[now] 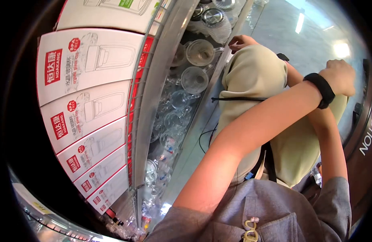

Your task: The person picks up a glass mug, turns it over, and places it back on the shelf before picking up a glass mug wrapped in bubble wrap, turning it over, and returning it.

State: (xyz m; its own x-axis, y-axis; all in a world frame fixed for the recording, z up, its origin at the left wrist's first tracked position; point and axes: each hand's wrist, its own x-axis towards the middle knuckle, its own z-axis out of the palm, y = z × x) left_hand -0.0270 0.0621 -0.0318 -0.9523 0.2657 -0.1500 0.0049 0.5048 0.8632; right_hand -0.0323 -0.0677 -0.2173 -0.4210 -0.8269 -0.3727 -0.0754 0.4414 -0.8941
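Observation:
My forearms cross over my knees, which are in beige trousers point(254, 66). My left hand point(338, 77), with a black band point(321, 89) at its wrist, lies over the knee at the right. Its fingers are curled in like a fist, and nothing shows in it. Beyond the other knee, my right hand point(241, 42) hangs near the shelf's edge, its fingers loosely bent and slightly apart. A black watch point(282, 57) shows on that wrist, and the knee covers part of the hand. Closest to my right hand stands a clear glass mug point(200, 52).
Along the left, a lower shelf holds several glass mugs and jugs point(194, 80) and round-lidded jars point(212, 17). Above it, white boxes with red labels point(89, 64) stand behind a metal shelf edge point(162, 60). A dark object with white lettering point(365, 141) is at the right. The floor point(270, 28) is shiny grey.

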